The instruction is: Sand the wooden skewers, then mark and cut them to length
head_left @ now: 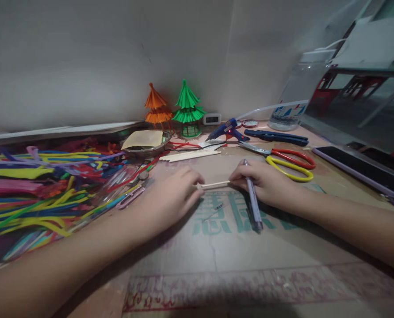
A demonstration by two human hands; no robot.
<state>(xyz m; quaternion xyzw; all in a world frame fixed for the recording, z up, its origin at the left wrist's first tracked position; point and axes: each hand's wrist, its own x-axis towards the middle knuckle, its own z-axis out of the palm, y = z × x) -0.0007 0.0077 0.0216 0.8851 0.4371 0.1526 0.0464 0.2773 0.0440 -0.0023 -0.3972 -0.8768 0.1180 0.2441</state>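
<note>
A thin pale wooden stick (216,184) spans the gap between my two hands, just above the printed sheet. My left hand (175,196) is closed, thumb and fingertips pinching the stick's left end. The right end sits in the fingertips of my right hand (266,181), which also holds a light purple pen (253,198). That pen slants down toward me, tucked between the fingers. Beyond my hands lie several more pale sticks (190,154) in a loose bunch. Scissors (271,154) with one red and one yellow handle rest by my right wrist.
Colourful pipe cleaners (44,194) pile up at left. Along the wall stand an orange tree (157,106), a green tree (188,108), a blue glue gun (225,129) and a small clock (212,118). Blue pliers (276,136), a phone (359,170) and a clear bottle (299,88) are at right.
</note>
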